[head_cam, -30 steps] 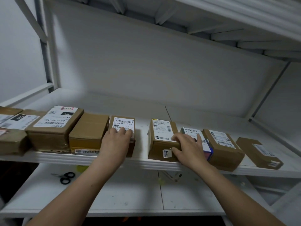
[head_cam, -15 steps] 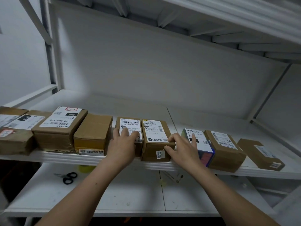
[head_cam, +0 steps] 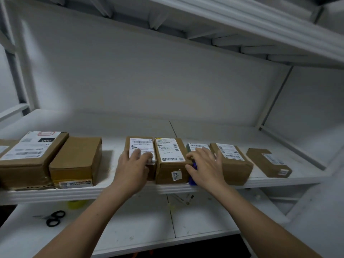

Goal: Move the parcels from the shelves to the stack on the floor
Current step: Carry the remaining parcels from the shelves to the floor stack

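Two bare hands reach up from the bottom of the frame to a row of parcels on the white shelf (head_cam: 55, 194) across the middle. The parcels are brown cardboard boxes, matte, mostly with white printed labels on top. The left hand (head_cam: 133, 170) rests on the narrow box (head_cam: 142, 146) at centre, its fingers laid nearly straight over the label and its thumb along the box's left side; the fingers are blurred. Touching that box on the right is the labelled box (head_cam: 170, 159), with a small sticker on its front. The right hand (head_cam: 206, 166) is spread wide over the blue-sided parcel (head_cam: 197, 145), just right of centre, its fingers reaching the taped box (head_cam: 232, 164) beside it. Further right lies a flat box (head_cam: 268, 162), apart from the others. At left stand a plain box (head_cam: 76, 161) and a large box (head_cam: 31, 157) with a big label. Black-handled scissors (head_cam: 55, 218) lie on the lower shelf, bottom left
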